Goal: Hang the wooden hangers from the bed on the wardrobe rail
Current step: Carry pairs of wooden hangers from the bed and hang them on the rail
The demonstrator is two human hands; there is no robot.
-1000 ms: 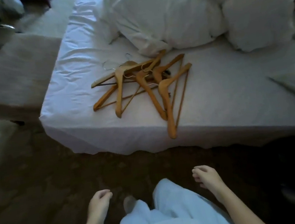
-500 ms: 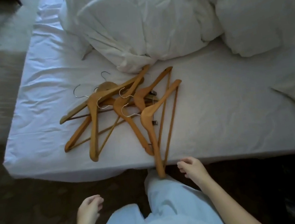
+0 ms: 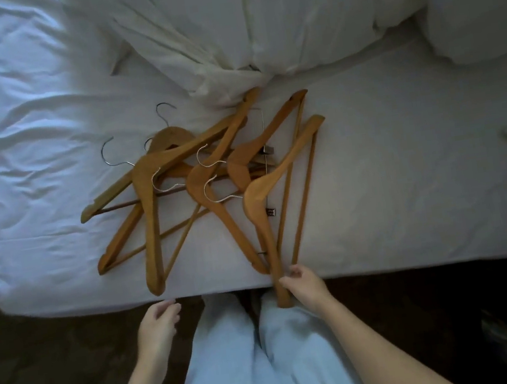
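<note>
I see my right hand (image 3: 306,285) curled round the near end of the rightmost hanger (image 3: 258,201), where that end juts past the edge of the bed (image 3: 406,177). My left hand (image 3: 158,322) hangs loosely curled, holding nothing, just below the same edge. The other wooden hangers (image 3: 147,187) lie tangled on the bed, one tip touching the bunched duvet (image 3: 255,28).

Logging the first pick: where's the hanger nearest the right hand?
Head view: the rightmost hanger lies on the bed, its near end overhanging the edge, where the right hand holds it.
</note>
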